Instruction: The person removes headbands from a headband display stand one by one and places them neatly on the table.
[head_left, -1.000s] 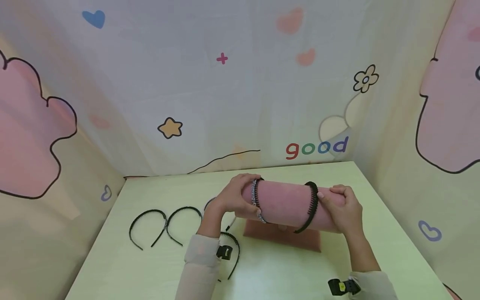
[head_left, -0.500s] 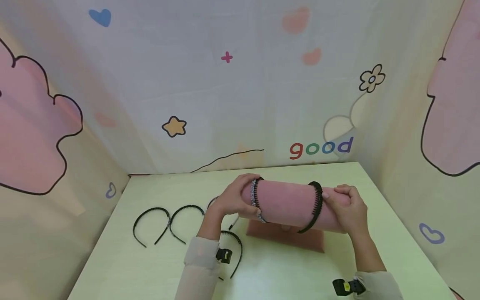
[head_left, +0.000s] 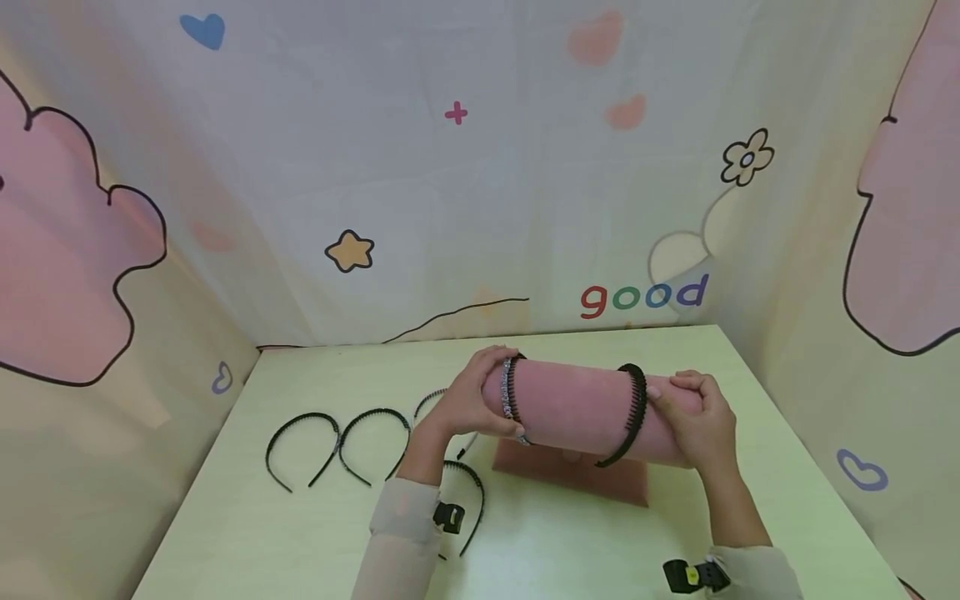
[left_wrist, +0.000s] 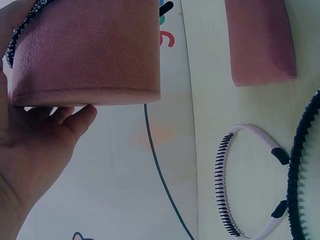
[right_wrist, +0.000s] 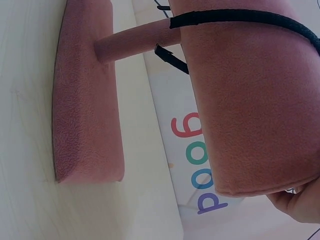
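A pink velvet headband holder point(head_left: 570, 404) lies across the head view, its thick cylinder held on a post point(right_wrist: 135, 41) over a flat base point(head_left: 570, 482). My left hand point(head_left: 461, 402) spans the cylinder's left end, fingertips on top and thumb below, over a silver glittery headband point(head_left: 507, 387) fitted round it. At the other end my right hand point(head_left: 703, 421) grips the cylinder, its thumb close beside a black toothed headband point(head_left: 637, 408). That black band loops over the cylinder, its tips point(right_wrist: 172, 59) sticking out near the post in the right wrist view.
Several headbands lie on the pale table left of the holder, including a black one point(head_left: 303, 415), a second beside it point(head_left: 375, 411) and one nearer the front point(head_left: 478, 492). A pale headband with dark tips point(left_wrist: 257, 132) shows in the left wrist view. Printed curtains surround the table.
The head view has shifted slightly, moving the scene a little to the right. Both hands keep their places on the holder, and the two headbands on it stay put.
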